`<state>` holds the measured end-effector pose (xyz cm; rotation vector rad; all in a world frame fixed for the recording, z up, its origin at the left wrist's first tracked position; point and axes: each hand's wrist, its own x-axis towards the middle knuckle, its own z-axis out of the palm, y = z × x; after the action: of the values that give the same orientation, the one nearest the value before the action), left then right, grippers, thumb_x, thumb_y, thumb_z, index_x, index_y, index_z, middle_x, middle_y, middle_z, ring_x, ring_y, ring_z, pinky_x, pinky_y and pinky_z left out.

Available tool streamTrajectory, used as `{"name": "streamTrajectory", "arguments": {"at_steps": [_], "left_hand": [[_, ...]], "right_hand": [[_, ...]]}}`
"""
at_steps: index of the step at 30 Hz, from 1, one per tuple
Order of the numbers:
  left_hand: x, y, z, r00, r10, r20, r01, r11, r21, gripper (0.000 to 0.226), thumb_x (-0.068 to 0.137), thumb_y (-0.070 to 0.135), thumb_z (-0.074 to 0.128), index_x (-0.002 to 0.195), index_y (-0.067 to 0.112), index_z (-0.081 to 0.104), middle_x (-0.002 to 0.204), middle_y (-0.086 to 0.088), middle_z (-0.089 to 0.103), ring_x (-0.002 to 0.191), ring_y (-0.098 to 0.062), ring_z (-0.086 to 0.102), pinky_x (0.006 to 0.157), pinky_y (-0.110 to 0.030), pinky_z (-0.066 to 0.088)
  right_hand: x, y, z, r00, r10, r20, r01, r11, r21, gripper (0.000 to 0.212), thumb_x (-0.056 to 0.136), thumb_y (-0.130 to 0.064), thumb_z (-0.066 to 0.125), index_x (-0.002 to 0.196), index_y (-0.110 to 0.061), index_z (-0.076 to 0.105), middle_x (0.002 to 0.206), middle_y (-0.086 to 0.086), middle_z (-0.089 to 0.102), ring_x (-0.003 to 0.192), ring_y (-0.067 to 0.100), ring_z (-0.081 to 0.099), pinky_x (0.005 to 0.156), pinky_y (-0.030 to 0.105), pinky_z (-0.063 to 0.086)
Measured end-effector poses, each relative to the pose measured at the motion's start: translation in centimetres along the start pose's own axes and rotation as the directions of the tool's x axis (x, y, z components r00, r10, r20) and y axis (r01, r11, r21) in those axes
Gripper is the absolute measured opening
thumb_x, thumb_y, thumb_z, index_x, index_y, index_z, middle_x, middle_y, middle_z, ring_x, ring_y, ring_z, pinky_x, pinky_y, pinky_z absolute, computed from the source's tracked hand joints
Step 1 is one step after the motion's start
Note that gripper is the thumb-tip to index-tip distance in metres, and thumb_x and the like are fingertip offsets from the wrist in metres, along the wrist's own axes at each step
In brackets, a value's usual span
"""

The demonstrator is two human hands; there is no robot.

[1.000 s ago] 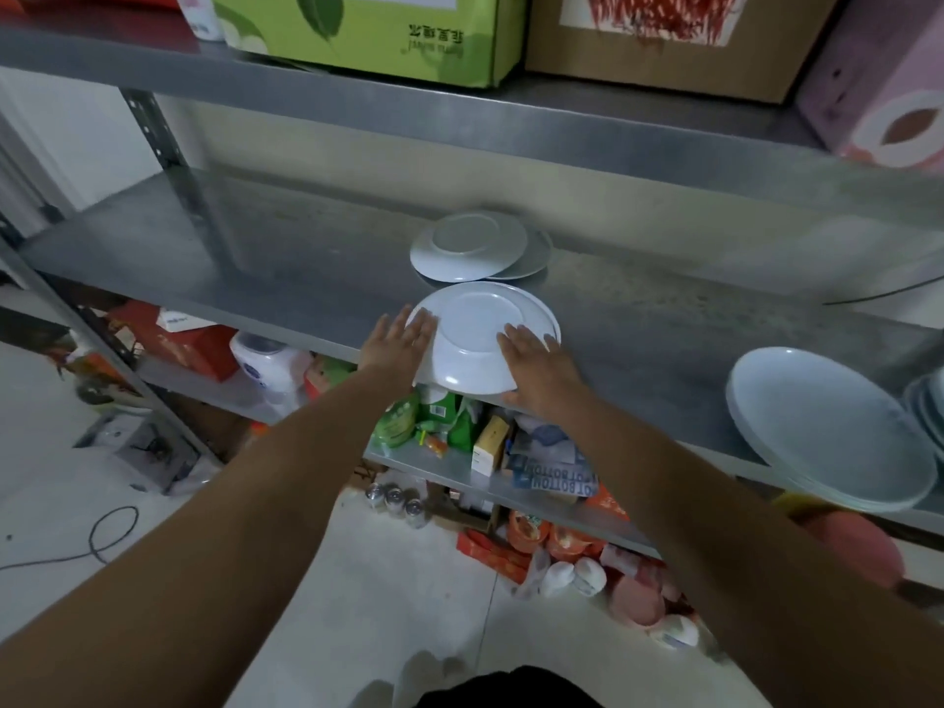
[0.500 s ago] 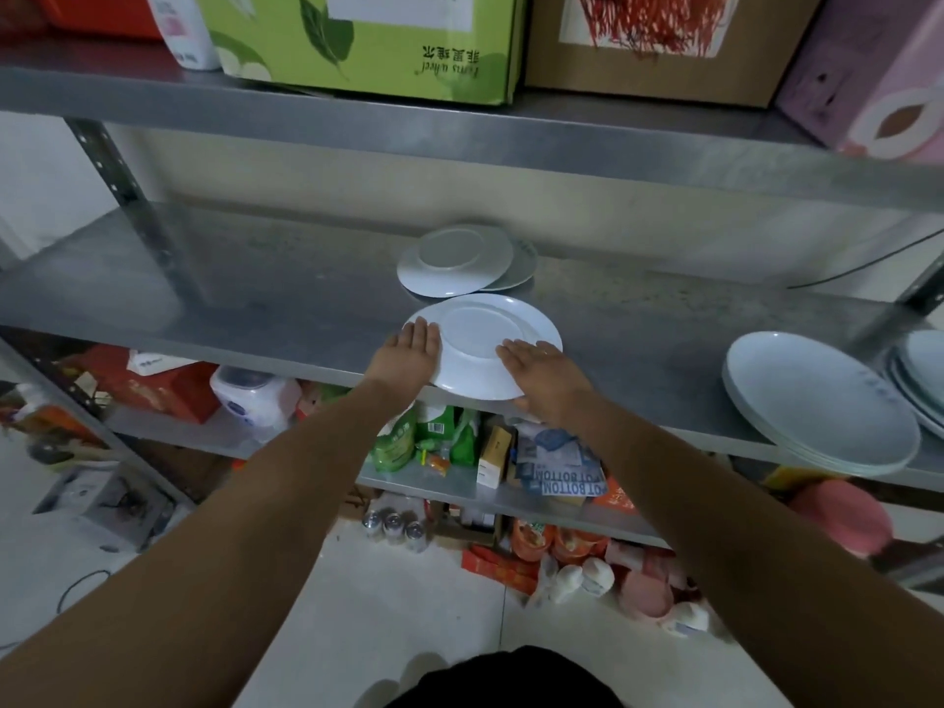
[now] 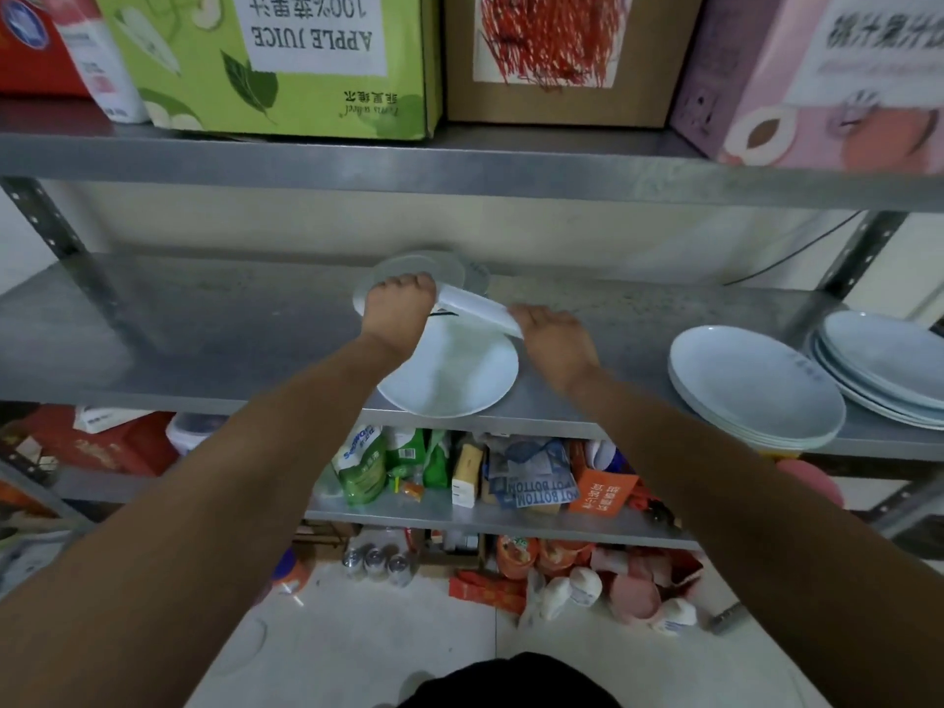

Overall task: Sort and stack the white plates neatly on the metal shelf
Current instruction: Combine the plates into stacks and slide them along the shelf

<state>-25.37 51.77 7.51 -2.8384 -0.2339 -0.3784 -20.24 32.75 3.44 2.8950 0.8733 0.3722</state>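
Tilted plate (image 3: 475, 308), white and blurred, is held between both hands above the middle level of a metal shelf (image 3: 204, 339), in a head-camera view looking forward and down. Its left end is higher than its right. The left hand (image 3: 396, 311) has its fingers curled over the raised left edge. The right hand (image 3: 554, 339) grips the lower right edge, though how its fingers lie is hard to make out.

Just under the held plate, a flat plate (image 3: 454, 380) lies on the shelf, its near rim hanging over the front edge. Behind the hands, close to the wall, two small plates (image 3: 424, 265) overlap.

To the right, well apart from the hands, a stack of large plates (image 3: 756, 385) rests at the front edge. A second stack (image 3: 883, 360) sits just beside it, overlapping its far side.

On the level above stand a green juice box (image 3: 270, 69), a brown box (image 3: 551, 104) with red scribble, and a pink box (image 3: 817, 84). Packets (image 3: 357, 467) crowd the level below.
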Motion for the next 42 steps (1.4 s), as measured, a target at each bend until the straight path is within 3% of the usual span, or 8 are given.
{"name": "streamTrajectory", "arguments": {"at_steps": [4,12,15,19,23,31,37,42], "left_hand": [[2.9,3.5,-1.1,0.998,-0.06,0.036,0.068,0.951,-0.302,0.028,0.1,0.009,0.038,0.123,0.003,0.053,0.118,-0.023,0.064,0.108,-0.039,0.062,0.085,-0.042,0.048],[6.3,13.9,-1.9,0.963,-0.026,0.269,0.231,0.597,-0.768,0.033,0.09,0.019,0.061,0.119,0.003,0.061,0.119,-0.017,0.064,0.105,-0.035,0.065,0.082,-0.036,0.054],[6.8,19.5,-2.5,0.924,0.062,0.376,0.345,0.286,-0.894,0.035,0.098,0.018,0.049,0.127,0.0,0.052,0.128,-0.019,0.059,0.075,-0.035,0.074,0.047,-0.029,0.056],[7.3,26.3,-2.4,0.877,0.168,0.451,0.416,0.205,-0.886,0.038,0.102,0.017,0.041,0.135,-0.002,0.04,0.114,-0.026,0.06,0.021,-0.01,0.054,0.031,-0.02,0.047],[7.4,30.9,-2.1,0.827,0.219,0.517,0.471,0.233,-0.851,0.036,0.102,0.015,0.04,0.133,-0.003,0.041,0.092,-0.024,0.06,0.022,-0.011,0.053,0.032,-0.024,0.051],[7.2,34.8,-2.0,0.713,0.188,0.676,0.617,0.289,-0.732,0.032,0.104,0.011,0.03,0.077,0.004,0.047,0.05,-0.01,0.052,0.042,-0.013,0.034,0.05,-0.025,0.036],[7.6,35.4,-0.7,0.677,0.163,0.718,0.615,0.41,-0.673,0.032,0.104,0.02,0.03,0.123,0.002,0.048,0.064,-0.008,0.051,0.05,-0.011,0.04,0.049,-0.023,0.034],[7.4,35.4,0.0,0.739,0.168,0.652,0.431,0.625,-0.651,0.024,0.104,0.025,0.033,0.103,0.005,0.047,0.062,-0.009,0.048,0.05,-0.016,0.043,0.047,-0.024,0.037]], "right_hand": [[-0.9,5.1,-2.2,0.952,0.219,-0.215,-0.222,0.975,0.011,0.041,0.062,-0.01,0.083,0.099,-0.004,0.067,0.085,0.018,0.07,0.074,0.032,0.069,0.062,0.032,0.055],[-6.9,18.3,0.5,0.717,0.679,0.155,-0.619,0.519,0.589,0.04,0.096,-0.037,0.044,0.109,-0.005,0.064,0.104,0.019,0.07,0.098,0.035,0.064,0.088,0.041,0.049],[-9.3,22.3,1.4,0.66,0.693,0.289,-0.653,0.339,0.678,0.042,0.095,-0.03,0.046,0.101,0.005,0.068,0.084,0.016,0.072,0.076,0.029,0.065,0.079,0.037,0.053],[-11.8,27.4,3.1,0.557,0.713,0.425,-0.745,0.203,0.636,0.039,0.095,-0.027,0.048,0.107,0.007,0.063,0.055,-0.001,0.068,0.043,0.007,0.062,0.049,0.021,0.051],[-14.0,31.1,3.8,0.546,0.716,0.436,-0.789,0.264,0.556,0.038,0.092,-0.023,0.05,0.115,0.006,0.06,0.11,0.023,0.067,0.101,0.035,0.065,0.084,0.036,0.05],[-14.8,34.1,5.6,0.59,0.668,0.454,-0.806,0.453,0.382,0.039,0.097,-0.028,0.042,0.121,0.0,0.056,0.122,0.019,0.061,0.111,0.035,0.058,0.089,0.036,0.047],[-14.6,34.8,6.6,0.632,0.628,0.454,-0.772,0.564,0.294,0.04,0.1,-0.031,0.036,0.122,-0.004,0.056,0.126,0.017,0.059,0.116,0.034,0.056,0.097,0.04,0.046],[-14.2,35.1,6.8,0.648,0.612,0.452,-0.749,0.62,0.234,0.043,0.101,-0.034,0.035,0.126,-0.005,0.054,0.129,0.016,0.058,0.119,0.033,0.055,0.097,0.039,0.045]]}}
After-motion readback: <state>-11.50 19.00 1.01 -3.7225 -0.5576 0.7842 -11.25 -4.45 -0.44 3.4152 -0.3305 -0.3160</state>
